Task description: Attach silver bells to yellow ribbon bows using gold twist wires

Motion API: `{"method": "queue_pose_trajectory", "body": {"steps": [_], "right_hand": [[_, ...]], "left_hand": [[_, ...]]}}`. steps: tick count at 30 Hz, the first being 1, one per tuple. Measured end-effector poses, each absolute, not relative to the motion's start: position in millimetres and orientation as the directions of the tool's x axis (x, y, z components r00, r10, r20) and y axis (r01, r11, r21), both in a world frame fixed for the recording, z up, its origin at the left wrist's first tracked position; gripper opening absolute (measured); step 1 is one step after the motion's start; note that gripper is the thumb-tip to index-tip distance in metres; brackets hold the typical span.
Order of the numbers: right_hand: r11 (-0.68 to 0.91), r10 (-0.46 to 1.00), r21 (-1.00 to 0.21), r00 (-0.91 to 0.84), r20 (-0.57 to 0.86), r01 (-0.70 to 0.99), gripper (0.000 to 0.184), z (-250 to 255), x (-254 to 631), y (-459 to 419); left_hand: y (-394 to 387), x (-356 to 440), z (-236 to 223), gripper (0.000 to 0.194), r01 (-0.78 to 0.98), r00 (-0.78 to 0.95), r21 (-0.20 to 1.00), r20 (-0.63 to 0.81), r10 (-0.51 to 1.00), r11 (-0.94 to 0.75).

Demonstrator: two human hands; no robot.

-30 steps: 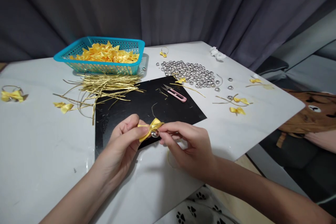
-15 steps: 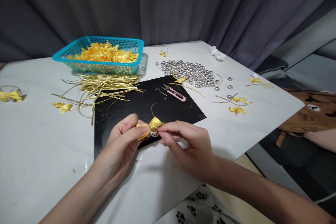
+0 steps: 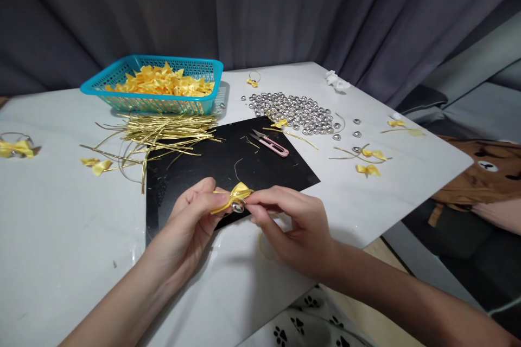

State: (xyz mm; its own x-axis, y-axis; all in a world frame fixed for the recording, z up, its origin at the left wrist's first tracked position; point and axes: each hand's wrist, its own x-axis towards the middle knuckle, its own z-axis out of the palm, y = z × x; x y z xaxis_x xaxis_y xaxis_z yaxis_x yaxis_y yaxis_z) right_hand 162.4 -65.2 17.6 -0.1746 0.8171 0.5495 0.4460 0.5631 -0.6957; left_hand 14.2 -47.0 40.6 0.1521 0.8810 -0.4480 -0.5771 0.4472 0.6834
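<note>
A yellow ribbon bow (image 3: 239, 190) is gripped at its left side by my left hand (image 3: 195, 206), thumb on top. A shiny silver bead (image 3: 237, 206) hangs against the middle of the bow. Gold cord (image 3: 243, 193) crosses the bow to its right side, where my right hand (image 3: 295, 217) pinches it between thumb and fingertips; the tip of the cord is hidden there. Both hands are above the front edge of a black mat (image 3: 195, 168). Beyond them on the mat lie pink-handled thread snips (image 3: 273, 145), blades apart.
A blue basket (image 3: 151, 59) full of yellow bows stands at the back left, with a pile of gold cords (image 3: 166, 133) before it. Many silver beads (image 3: 293, 113) lie behind the mat. Loose bows (image 3: 368, 169) and white crumpled paper (image 3: 337, 81) lie to the right on the white table (image 3: 81, 227).
My left thumb has shifted slightly left on the bow, and more of the silver bead shows. The right hand keeps its pinch in nearly the same place.
</note>
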Motion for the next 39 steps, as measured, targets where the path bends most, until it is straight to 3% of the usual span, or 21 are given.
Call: {"method": "queue_pose_trajectory", "body": {"steps": [6, 18, 27, 39], "right_hand": [[0.585, 0.801, -0.696, -0.159, 0.578, 0.417, 0.013, 19.4, 161.0, -65.8], [0.617, 0.774, -0.660, -0.181, 0.607, 0.429, 0.013, 16.5, 161.5, -66.4], [0.673, 0.721, -0.582, -0.229, 0.654, 0.455, 0.014, 16.6, 163.9, -66.3], [0.619, 0.776, -0.700, -0.145, 0.613, 0.356, 0.014, 19.2, 159.1, -69.4]], "left_hand": [[-46.2, 16.0, 42.3, 0.019, -0.626, 0.083, 0.600, -0.583, 0.808, 0.497], [-49.3, 12.0, 38.5, 0.033, -0.564, 0.178, 0.723, -0.365, 0.914, 0.399], [-51.3, 11.6, 36.6, 0.034, -0.540, 0.153, 0.763, -0.325, 0.933, 0.354], [-54.1, 17.7, 40.4, 0.029, -0.632, 0.133, 0.625, -0.494, 0.859, 0.457]]}}
